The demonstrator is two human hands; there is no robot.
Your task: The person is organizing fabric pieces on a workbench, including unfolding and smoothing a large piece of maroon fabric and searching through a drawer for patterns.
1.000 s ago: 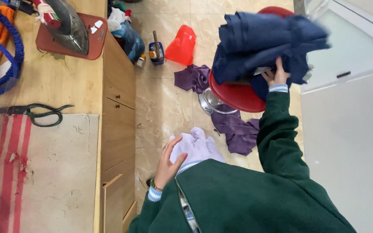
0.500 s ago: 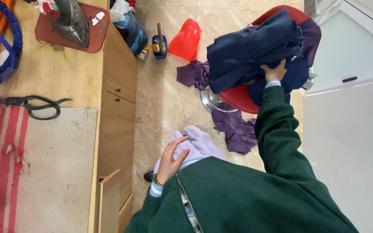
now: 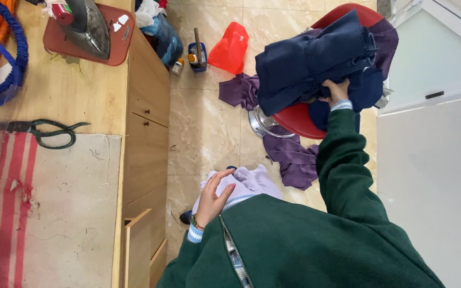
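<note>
Navy cloth (image 3: 310, 64) lies bunched over chair (image 3: 300, 120); right hand (image 3: 336, 92) grips it; left hand (image 3: 214, 198), fingers spread, rests against lilac cloth (image 3: 252, 184).

Both arms in view, green sleeves, each with a pale cuff at the wrist.

Right arm extends forward, nearly straight; right hand (image 3: 336, 92) is raised with fingers curled in a grip, partly hidden. Left arm is bent close to the body; left hand (image 3: 213, 198) is held at the chest, fingers loosely spread, a band on the wrist.
</note>
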